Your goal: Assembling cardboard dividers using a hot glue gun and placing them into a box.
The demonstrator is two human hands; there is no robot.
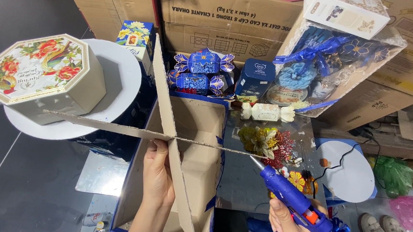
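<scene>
A crossed cardboard divider (167,128) is held by the left hand (159,173), whose grip is closed around the upright strip just below the crossing, above an open cardboard box (201,125) with blue edges. A blue glue gun (293,197) is clasped tight in the right hand (291,226), its nozzle pointed at the end of the long horizontal strip. An octagonal flowered tin (40,73) is seen at left, on a white round board (117,71).

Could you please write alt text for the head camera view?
A person's left hand holds crossed cardboard strips over an open cardboard box, while the right hand points a blue glue gun at them. An octagonal floral tin and gift boxes sit nearby.
</scene>
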